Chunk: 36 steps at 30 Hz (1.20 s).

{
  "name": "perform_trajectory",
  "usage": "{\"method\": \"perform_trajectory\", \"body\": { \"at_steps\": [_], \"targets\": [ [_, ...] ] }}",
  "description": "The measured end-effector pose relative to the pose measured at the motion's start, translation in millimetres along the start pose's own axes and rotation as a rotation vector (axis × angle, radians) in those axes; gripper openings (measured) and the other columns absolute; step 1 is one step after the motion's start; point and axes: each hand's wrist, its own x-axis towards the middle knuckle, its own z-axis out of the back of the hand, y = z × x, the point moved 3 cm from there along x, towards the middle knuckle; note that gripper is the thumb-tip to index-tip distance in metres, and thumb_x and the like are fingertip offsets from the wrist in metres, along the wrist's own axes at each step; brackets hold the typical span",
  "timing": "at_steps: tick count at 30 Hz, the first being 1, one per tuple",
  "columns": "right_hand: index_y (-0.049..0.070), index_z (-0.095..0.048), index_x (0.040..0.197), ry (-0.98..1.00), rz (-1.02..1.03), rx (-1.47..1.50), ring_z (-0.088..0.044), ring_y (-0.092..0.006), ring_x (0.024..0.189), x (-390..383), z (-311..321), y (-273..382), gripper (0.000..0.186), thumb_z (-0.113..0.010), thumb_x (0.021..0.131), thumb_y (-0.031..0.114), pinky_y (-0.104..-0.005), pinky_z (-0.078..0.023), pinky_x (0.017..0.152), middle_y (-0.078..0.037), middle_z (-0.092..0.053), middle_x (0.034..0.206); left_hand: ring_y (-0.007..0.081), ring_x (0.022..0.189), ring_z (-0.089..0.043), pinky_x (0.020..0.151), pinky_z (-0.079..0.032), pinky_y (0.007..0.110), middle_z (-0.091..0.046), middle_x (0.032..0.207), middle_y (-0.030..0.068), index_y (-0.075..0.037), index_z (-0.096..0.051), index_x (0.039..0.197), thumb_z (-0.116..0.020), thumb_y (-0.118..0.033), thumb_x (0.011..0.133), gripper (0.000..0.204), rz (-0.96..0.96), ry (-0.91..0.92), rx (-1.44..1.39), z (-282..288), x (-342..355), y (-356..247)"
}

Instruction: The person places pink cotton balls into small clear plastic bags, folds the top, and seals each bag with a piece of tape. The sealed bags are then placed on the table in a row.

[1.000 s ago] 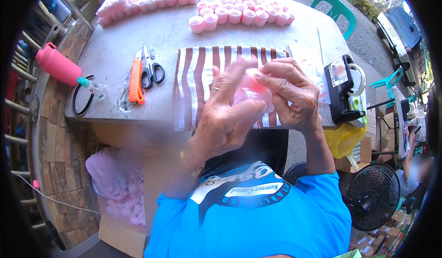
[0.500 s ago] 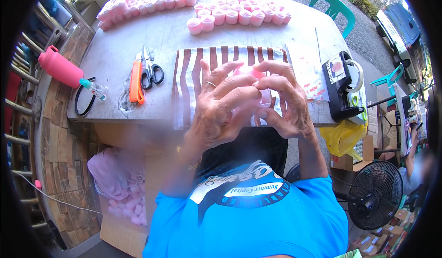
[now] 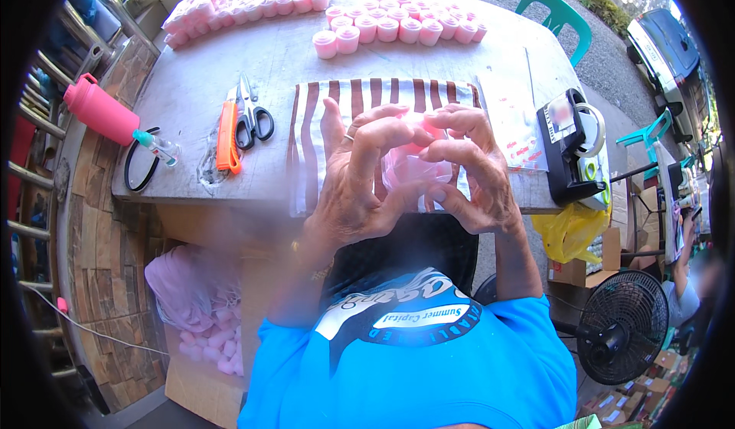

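Pink round item in crinkled clear plastic wrap (image 3: 413, 167) sits pinched between both raised hands above the grey table's near edge (image 3: 191, 192); left hand (image 3: 360, 180) and right hand (image 3: 467, 172) curl fingertips around it.

The person wears a bright blue short-sleeved cotton T-shirt (image 3: 429, 368) with a dark and white curved print across its chest. A thin ring sits on one finger of the bare left hand (image 3: 356, 180), above that shirt.
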Motion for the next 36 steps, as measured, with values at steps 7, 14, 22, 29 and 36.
{"method": "perform_trajectory", "body": {
  "at_steps": [7,14,22,29,36],
  "targets": [
    [0.018,-0.070,0.099,0.018,-0.004,0.022,-0.052,-0.0335,0.117,-3,1,-4,0.022,-0.075,0.077,0.014,-0.0497,-0.050,0.086,-0.014,-0.056,0.123,0.0317,0.126,-0.054,0.114,0.008,0.066,-0.069,0.111,0.0015,-0.011,-0.049,0.124,-0.070,-0.030,0.088,0.046,-0.010,0.054,0.029,1,1,2],
    [0.015,-0.069,0.092,-0.065,0.034,-0.029,-0.054,-0.0326,0.114,-1,-7,-1,0.014,-0.073,0.079,0.011,-0.0472,-0.048,0.091,-0.013,-0.061,0.115,0.0315,0.123,-0.057,0.114,0.009,0.065,-0.068,0.113,0.0026,-0.011,-0.051,0.123,-0.070,-0.038,0.088,0.048,-0.049,0.034,0.073,2,0,3],
    [0.012,-0.066,0.089,-0.104,0.001,-0.028,-0.056,-0.0325,0.113,0,-6,3,0.011,-0.071,0.079,0.008,-0.0480,-0.048,0.093,-0.013,-0.064,0.113,0.0377,0.126,-0.054,0.116,-0.009,0.061,-0.057,0.133,0.0207,-0.007,-0.054,0.125,-0.077,-0.034,0.081,0.056,0.102,-0.030,0.013,4,6,-2],
    [0.011,-0.065,0.089,-0.114,-0.068,-0.068,-0.057,-0.0319,0.116,-3,-10,7,0.011,-0.066,0.080,0.004,-0.0468,-0.049,0.098,-0.012,-0.066,0.112,0.0399,0.133,-0.049,0.107,-0.041,0.049,-0.054,0.136,0.0252,-0.004,-0.057,0.125,-0.075,-0.016,0.080,0.050,0.305,0.082,-0.199,4,1,-7],
    [0.007,-0.064,0.087,-0.146,-0.105,-0.012,-0.059,-0.0288,0.104,3,-7,10,0.012,-0.072,0.078,0.008,-0.0446,-0.047,0.089,-0.011,-0.065,0.105,0.0316,0.134,-0.048,0.104,-0.048,0.049,-0.047,0.142,0.0177,-0.008,-0.056,0.126,-0.068,-0.006,0.086,0.042,0.560,0.053,-0.481,0,1,-13]
  ]
}}
